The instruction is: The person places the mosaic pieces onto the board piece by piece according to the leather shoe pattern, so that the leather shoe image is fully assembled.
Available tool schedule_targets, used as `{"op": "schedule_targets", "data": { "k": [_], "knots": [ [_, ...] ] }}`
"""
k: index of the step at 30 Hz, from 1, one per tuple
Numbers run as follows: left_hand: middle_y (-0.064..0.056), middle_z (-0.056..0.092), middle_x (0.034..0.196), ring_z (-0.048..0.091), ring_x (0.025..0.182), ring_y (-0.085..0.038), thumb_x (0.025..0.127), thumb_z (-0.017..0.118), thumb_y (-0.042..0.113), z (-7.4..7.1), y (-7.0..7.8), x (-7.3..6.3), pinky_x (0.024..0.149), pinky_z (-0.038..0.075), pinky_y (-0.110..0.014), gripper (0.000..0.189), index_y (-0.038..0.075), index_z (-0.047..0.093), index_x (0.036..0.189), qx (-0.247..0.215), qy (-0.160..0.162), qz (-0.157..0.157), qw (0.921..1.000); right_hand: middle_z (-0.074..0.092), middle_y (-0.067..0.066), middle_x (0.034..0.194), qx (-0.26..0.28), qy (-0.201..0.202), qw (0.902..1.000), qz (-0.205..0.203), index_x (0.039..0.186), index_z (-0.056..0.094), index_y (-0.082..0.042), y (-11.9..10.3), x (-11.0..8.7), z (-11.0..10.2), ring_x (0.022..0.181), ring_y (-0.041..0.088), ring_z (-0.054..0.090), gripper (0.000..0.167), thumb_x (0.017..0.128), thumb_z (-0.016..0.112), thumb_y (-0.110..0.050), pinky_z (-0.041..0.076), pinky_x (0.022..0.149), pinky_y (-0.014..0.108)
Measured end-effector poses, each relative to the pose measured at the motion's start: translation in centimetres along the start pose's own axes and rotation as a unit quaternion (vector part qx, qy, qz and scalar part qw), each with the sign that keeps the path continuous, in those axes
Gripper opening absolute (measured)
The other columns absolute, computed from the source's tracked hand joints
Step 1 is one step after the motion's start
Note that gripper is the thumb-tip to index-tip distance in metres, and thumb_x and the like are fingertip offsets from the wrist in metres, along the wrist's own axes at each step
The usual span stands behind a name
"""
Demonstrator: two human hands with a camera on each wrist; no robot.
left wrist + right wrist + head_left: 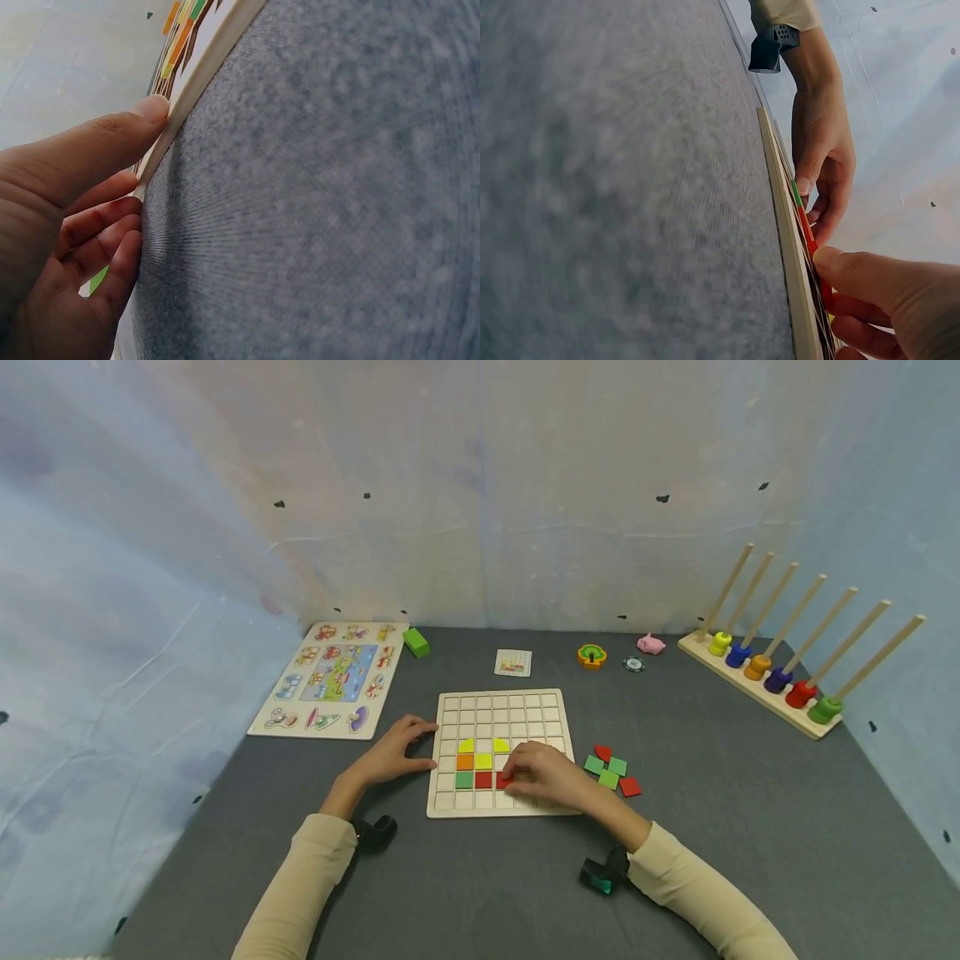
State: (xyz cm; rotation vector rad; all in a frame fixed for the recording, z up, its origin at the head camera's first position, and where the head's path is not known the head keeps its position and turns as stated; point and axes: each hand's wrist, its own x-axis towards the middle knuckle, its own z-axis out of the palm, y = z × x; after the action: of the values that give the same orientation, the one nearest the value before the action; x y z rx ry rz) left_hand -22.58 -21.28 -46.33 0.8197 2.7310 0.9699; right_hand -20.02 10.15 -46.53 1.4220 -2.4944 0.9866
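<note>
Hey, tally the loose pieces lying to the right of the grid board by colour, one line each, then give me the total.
Red pieces: 2
Green pieces: 3
Total: 5

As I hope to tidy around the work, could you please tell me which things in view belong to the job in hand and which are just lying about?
Seemingly in use: grid board; red tile at the right hand; tiles on the board; loose tiles; probably pattern card.

Seemingly idle: picture puzzle; green block; tree toy; poker chip; pink pig; peg stacker.
</note>
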Motion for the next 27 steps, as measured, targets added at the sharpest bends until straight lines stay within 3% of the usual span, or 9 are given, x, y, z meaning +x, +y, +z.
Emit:
{"op": "schedule_targets", "data": {
  "k": [16, 27],
  "knots": [
    [-0.014, 0.044, 0.122, 0.045, 0.11, -0.026, 0.08, 0.074, 0.025, 0.0, -0.3, 0.1, 0.096, 0.039, -0.045, 0.063, 0.002, 0.048, 0.133, 0.003, 0.001, -0.002, 1.0, 0.064, -0.001, 0.091, -0.034, -0.006, 0.9993, -0.015, 0.088, 0.073, -0.013, -0.1, 0.3, -0.1, 0.088, 0.012, 0.055, 0.009, 0.08, 0.075, -0.016, 0.046, 0.081, 0.028],
    [-0.013, 0.044, 0.123, 0.045, 0.11, -0.026, 0.081, 0.074, 0.026, 0.1, -0.2, 0.1, 0.096, 0.04, -0.044, 0.063, 0.002, 0.049, 0.133, 0.007, 0.0, 0.001, 1.0, 0.06, 0.002, 0.106, -0.015, -0.012, 0.9993, 0.033, 0.109, 0.063, -0.008, 0.5, -0.1, -1.5, 0.092, 0.017, 0.056, 0.032, 0.085, 0.069, -0.028, 0.048, 0.08, 0.031]
  ]
}}
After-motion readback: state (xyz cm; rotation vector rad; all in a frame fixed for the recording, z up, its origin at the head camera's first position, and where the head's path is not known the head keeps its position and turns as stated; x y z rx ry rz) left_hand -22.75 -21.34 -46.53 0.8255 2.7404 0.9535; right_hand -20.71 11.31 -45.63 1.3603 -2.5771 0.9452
